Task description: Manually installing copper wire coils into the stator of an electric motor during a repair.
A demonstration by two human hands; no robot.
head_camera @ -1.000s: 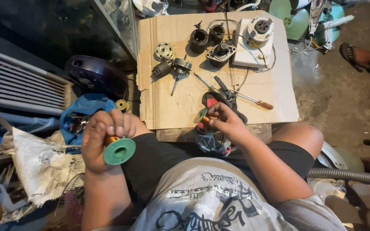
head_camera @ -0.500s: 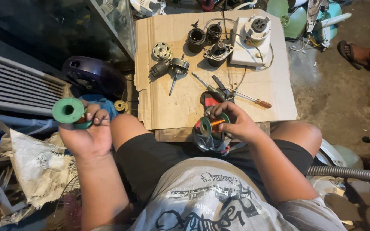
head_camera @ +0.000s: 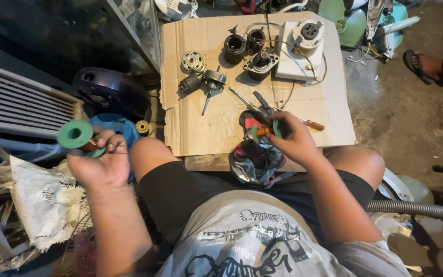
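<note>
Work surface: big flat sheet of brown corrugated cardboard [head_camera: 211, 123] on the floor in front of the knees. Near edge sits right by the right hand, and the bare middle strip is the only real free space on it.

Left side clutter: white slatted plastic grille [head_camera: 21, 105], dark purple rounded plastic housing [head_camera: 109, 91] and a crumpled whitish woven sack [head_camera: 42, 202] all crowd the left hand, pretty boxed in over there.

Right side: bare grey concrete floor [head_camera: 396, 123], way more open; someone else's sandalled foot [head_camera: 422, 64] sits at the far edge.

Far end of cardboard: white plastic motor base with a round hub [head_camera: 299, 48], wires trailing off it, plus a cluster of dark metal motor parts [head_camera: 249, 48] just beside it.

Middle of cardboard: round silver metal motor piece [head_camera: 193, 61], and an orange-handled screwdriver [head_camera: 303, 122] lying just past the right knuckles.

Left hand [head_camera: 98, 164]: out to the left off the cardboard, fingers closed around the large green plastic spool of copper wire [head_camera: 78, 137], held up over the clutter.

Right hand [head_camera: 296, 138]: at the near cardboard edge, pinching the small green plastic spool of copper wire [head_camera: 265, 131] above a dark striped cloth bundle [head_camera: 255, 161].
</note>
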